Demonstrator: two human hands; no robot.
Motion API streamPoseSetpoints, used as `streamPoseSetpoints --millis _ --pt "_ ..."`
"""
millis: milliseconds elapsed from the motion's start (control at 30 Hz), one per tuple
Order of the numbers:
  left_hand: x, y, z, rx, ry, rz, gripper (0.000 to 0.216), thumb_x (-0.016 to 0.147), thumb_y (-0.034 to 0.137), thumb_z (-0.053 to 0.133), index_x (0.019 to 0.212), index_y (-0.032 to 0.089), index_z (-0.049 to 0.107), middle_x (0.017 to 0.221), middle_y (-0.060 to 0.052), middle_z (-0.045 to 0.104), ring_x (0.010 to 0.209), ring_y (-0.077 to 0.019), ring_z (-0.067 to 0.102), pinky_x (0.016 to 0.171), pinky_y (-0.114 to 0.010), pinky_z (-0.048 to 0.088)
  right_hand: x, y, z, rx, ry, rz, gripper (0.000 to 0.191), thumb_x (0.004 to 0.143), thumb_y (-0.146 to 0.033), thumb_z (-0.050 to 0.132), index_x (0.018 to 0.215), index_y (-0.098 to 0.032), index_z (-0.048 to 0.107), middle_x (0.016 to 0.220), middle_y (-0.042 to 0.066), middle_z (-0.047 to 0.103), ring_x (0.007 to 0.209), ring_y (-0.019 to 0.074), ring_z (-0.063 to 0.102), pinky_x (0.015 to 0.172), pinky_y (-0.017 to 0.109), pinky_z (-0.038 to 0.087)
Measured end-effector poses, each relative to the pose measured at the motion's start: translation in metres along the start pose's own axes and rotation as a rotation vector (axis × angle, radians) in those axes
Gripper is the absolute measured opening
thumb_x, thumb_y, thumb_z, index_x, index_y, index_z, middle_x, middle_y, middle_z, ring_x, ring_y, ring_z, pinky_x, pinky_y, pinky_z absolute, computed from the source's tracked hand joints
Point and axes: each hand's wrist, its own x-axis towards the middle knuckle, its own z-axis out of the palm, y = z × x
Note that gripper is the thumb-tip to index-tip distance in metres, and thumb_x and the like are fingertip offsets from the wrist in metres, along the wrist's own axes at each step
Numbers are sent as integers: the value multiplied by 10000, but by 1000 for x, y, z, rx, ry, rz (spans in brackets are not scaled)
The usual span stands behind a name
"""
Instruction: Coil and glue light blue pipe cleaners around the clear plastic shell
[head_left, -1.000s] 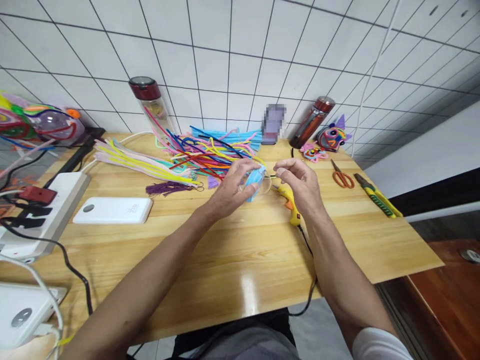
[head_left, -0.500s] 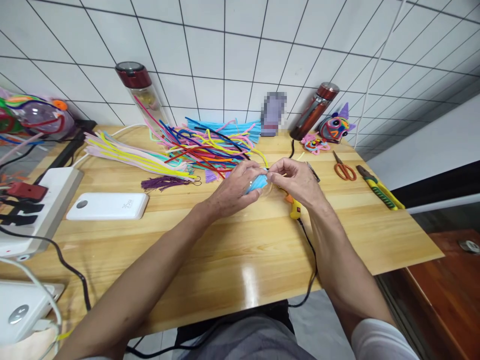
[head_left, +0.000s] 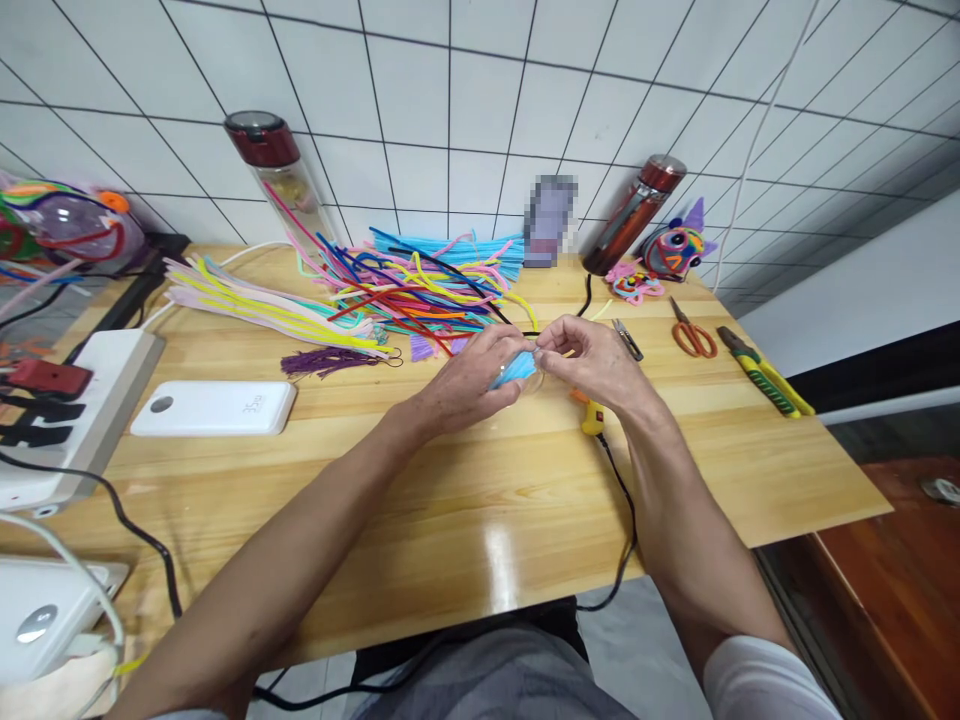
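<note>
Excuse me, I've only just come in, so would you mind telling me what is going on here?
A person is working over a wooden table with both bare hands. The left hand holds a light-blue piece, while the right hand is right beside its upper end; whether it pinches anything is too small to tell. A yellow glue gun lies partly hidden by the right hand. Colourful fuzzy sticks are heaped behind, with scissors and pliers off to the right.

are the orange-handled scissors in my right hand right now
No, the scissors lie on the table, to the right of your right hand and apart from it.
</note>
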Motion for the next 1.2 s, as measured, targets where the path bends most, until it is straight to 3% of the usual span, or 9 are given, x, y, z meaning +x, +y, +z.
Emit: streamPoseSetpoints --millis 167,1200 --pt "0 -1 0 -9 -6 -14 473 985 314 648 1454 254 655 1539 -166 601 1514 -344 556 1313 -573 468 -1 -2 -2 2 -24 7 137 742 -321 787 818 -226 723 754 -6 749 700 171 648 683 321 521" --pt "-1 -12 4 -1 -9 38 499 968 254 641 1467 255 644 1549 -158 620 1549 -337 546 1330 -598 467 0 -5 -2 -26 -79 37 142 755 -307 761 857 -220 713 799 4 759 755 181 671 730 318 531"
